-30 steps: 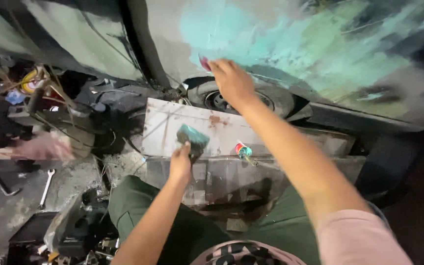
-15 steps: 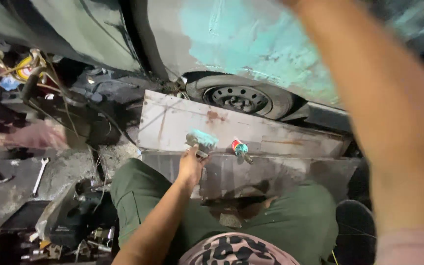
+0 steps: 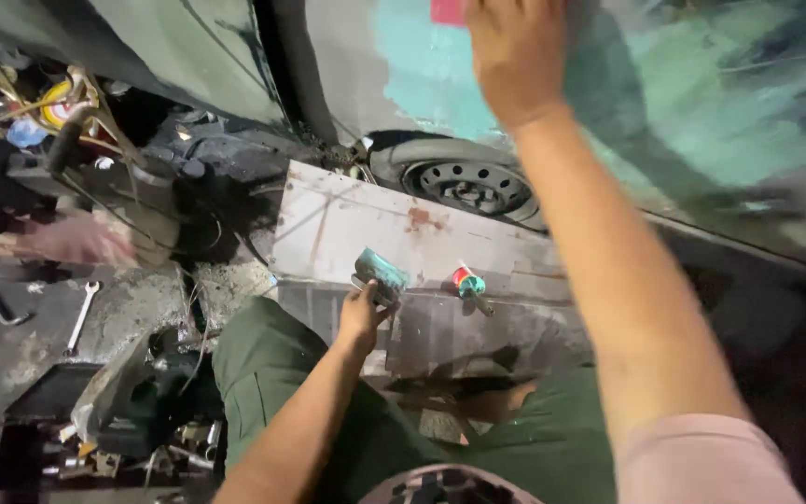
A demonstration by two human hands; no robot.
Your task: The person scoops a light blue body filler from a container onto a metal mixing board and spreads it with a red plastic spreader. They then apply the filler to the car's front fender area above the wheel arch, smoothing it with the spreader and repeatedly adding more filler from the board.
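Note:
My right hand (image 3: 515, 51) is raised against a car body panel (image 3: 701, 121) smeared with teal filler, pressing a small red-pink pad (image 3: 447, 11) that shows at its left side. My left hand (image 3: 363, 313) is low, gripping a putty spreader (image 3: 380, 273) coated in teal filler, held over a tilted metal board (image 3: 356, 224) in front of my knees. A small red and teal tool (image 3: 467, 283) lies on that board to the right of the spreader.
A spare wheel (image 3: 464, 182) lies under the car behind the board. Another person's hand (image 3: 72, 241) is at the left by dark machine parts. A wrench (image 3: 79, 315) lies on the floor, and a box of tools (image 3: 95, 420) sits at lower left.
My right hand went from the wheel area up onto the panel, and the arm now crosses the view. The left hand stayed at the board with the spreader.

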